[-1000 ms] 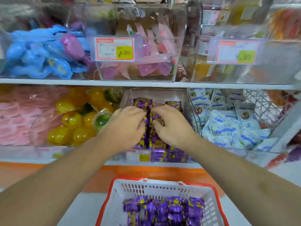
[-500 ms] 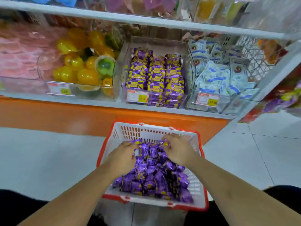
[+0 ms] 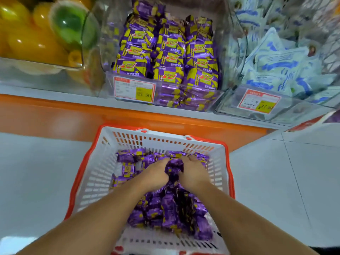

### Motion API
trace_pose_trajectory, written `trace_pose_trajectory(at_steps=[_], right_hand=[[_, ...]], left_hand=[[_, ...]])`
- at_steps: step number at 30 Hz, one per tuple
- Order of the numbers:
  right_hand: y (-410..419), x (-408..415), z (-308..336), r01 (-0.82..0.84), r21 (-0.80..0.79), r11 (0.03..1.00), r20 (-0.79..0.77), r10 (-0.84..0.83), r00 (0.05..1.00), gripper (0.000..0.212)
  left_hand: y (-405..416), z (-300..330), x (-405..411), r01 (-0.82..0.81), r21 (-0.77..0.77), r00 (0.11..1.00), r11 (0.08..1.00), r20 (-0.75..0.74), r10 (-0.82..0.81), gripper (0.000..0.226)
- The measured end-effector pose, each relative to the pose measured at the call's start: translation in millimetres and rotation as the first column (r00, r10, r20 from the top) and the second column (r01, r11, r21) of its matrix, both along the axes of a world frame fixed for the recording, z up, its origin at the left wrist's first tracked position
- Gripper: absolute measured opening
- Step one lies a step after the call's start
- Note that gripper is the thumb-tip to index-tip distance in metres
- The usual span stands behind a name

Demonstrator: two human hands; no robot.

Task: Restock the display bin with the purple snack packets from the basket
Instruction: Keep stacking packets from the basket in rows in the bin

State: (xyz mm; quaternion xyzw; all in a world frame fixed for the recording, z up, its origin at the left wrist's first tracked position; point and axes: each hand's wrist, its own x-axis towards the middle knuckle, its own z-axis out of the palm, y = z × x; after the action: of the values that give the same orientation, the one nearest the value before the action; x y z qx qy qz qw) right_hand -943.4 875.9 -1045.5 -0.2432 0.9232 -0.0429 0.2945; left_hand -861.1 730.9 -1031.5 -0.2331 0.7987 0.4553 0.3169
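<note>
A white basket with an orange rim [image 3: 103, 162] stands on the floor below the shelf, holding a pile of purple snack packets [image 3: 165, 207]. Both my hands are down in that pile near the basket's far end. My left hand [image 3: 156, 173] and my right hand [image 3: 191, 173] curl their fingers around a bunch of packets [image 3: 173, 167] gathered between them. Above, the clear display bin [image 3: 110, 45] on the shelf holds purple packets [image 3: 169, 50] stacked in three rows.
A clear bin of yellow and green jelly cups [image 3: 36, 37] stands left of the display bin, and a bin of white and blue packets [image 3: 276, 57] stands to its right. Price tags [image 3: 134, 89] hang on the bin fronts. An orange shelf base [image 3: 55, 115] meets the pale tiled floor [image 3: 36, 181].
Both hands left the display bin, dropped into the basket, and have now closed together around a bunch of packets. The camera has tilted down and moved closer to the basket.
</note>
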Motion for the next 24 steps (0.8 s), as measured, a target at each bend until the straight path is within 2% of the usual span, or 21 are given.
trace_pose_trajectory(at_steps=[4, 8, 11, 14, 17, 19, 21, 24], right_hand=[[-7.9, -2.2, -12.7, -0.013, -0.01, 1.0, -0.046, 0.012, 0.999, 0.057], [-12.3, 2.1, -12.0, 0.049, -0.107, 0.993, -0.094, -0.059, 0.994, 0.049], [-12.5, 3.7, -0.4, 0.108, -0.206, 0.973, -0.078, -0.126, 0.989, 0.048], [-16.3, 2.4, 28.6, 0.199, -0.359, 0.912, 0.016, -0.207, 0.978, 0.043], [-20.9, 1.7, 68.6, 0.288, -0.496, 0.819, 0.12, -0.264, 0.957, 0.024], [-24.5, 2.7, 101.8, 0.286, -0.554, 0.782, 0.153, -0.242, 0.958, 0.025], [-28.6, 4.3, 140.9, 0.228, -0.605, 0.763, 0.145, -0.177, 0.974, 0.027], [-32.0, 7.6, 204.9, 0.154, -0.702, 0.695, 0.173, -0.043, 0.984, 0.039]], left_hand=[[-3.1, -17.6, -5.5, -0.18, 0.227, 0.984, 0.957, 0.043, 0.174, 0.082], [-0.9, -6.1, -3.3, -0.316, 0.342, 0.949, 0.885, 0.095, 0.302, 0.079], [-1.9, 13.7, -1.3, -0.437, 0.39, 0.89, 0.81, 0.062, 0.451, 0.068], [-15.3, 35.7, 2.5, -0.495, 0.361, 0.837, 0.791, -0.047, 0.545, 0.043], [-33.3, 69.2, 2.8, -0.489, 0.348, 0.818, 0.8, -0.134, 0.559, 0.02], [-41.1, 105.2, -1.9, -0.462, 0.369, 0.813, 0.807, -0.188, 0.552, 0.01], [-48.9, 145.7, -2.1, -0.425, 0.276, 0.819, 0.862, -0.288, 0.496, 0.013], [-60.2, 210.4, 9.1, -0.329, 0.02, 0.844, 0.944, -0.442, 0.303, 0.015]])
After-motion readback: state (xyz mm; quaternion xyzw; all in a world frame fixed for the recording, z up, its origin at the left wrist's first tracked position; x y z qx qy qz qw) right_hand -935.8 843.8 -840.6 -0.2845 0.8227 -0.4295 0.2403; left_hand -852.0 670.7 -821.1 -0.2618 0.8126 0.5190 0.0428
